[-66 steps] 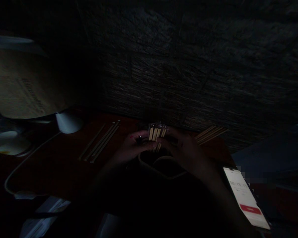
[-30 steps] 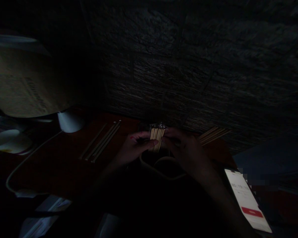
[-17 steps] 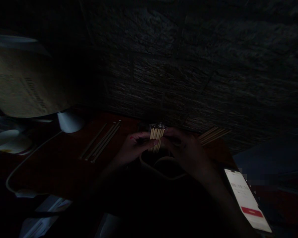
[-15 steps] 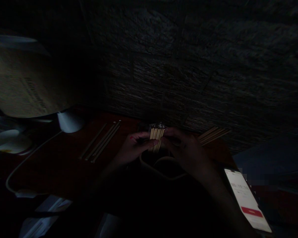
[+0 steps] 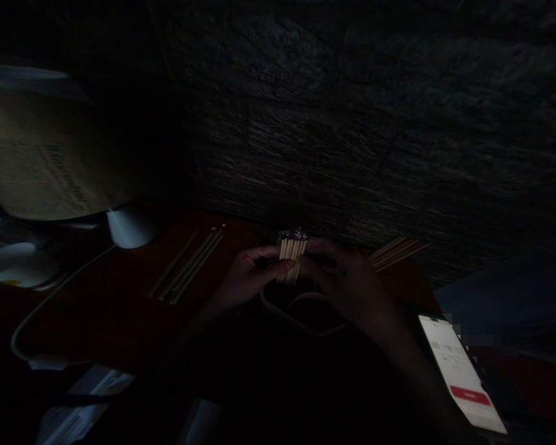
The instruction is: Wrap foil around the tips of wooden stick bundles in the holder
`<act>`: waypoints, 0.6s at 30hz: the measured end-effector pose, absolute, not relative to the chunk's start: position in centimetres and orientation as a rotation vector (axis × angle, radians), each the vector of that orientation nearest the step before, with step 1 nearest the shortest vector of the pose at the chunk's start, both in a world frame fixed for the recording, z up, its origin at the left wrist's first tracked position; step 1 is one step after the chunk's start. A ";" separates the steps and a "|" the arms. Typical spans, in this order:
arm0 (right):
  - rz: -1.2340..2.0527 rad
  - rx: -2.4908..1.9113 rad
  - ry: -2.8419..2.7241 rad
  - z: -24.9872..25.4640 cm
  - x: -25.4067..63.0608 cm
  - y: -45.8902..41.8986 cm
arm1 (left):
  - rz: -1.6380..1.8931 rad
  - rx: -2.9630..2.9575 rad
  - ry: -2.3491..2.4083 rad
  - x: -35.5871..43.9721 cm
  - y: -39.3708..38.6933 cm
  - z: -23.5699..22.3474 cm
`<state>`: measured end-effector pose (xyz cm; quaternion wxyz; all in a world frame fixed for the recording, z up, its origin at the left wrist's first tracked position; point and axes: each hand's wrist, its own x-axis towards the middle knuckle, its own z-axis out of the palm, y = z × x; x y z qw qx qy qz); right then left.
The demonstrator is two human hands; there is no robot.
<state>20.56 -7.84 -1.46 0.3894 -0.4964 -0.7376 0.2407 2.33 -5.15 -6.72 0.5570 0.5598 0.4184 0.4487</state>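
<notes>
Both hands hold a bundle of pale, thin sticks (image 5: 292, 249) upright in front of me, with shiny clear plastic around its top. My left hand (image 5: 245, 275) is closed on its left side, the thumb lying across the front. From the right, my right hand (image 5: 345, 278) grips the same bundle with thumb and fingers. The sticks' lower ends reach down over a dark open container (image 5: 306, 324), whose rim and inner curved edge show faintly. What lies inside it is too dark to tell.
Several long thin sticks (image 5: 189, 266) lie on the brown table (image 5: 120, 303) at left; more wooden sticks (image 5: 398, 253) lie at right. A lit phone (image 5: 463, 374) rests near the right edge. A lamp (image 5: 41, 148), a white cable (image 5: 50, 296) and a bowl (image 5: 16, 262) stand left. A stone wall (image 5: 296, 123) rises behind.
Almost nothing differs. Both hands keep their grip on the bundle in the same place, and only the picture on the phone screen has changed slightly.
</notes>
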 end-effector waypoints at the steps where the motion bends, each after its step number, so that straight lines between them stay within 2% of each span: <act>1: 0.619 -1.259 -1.880 -1.5 20.6 -7.8 | 1.058 1.319 0.980 2.3 -5.1 -6.7; 18: 0.685 -1.215 -1.853 -1.4 20.6 -7.9 | 1.098 1.335 0.869 2.4 -5.1 -6.8</act>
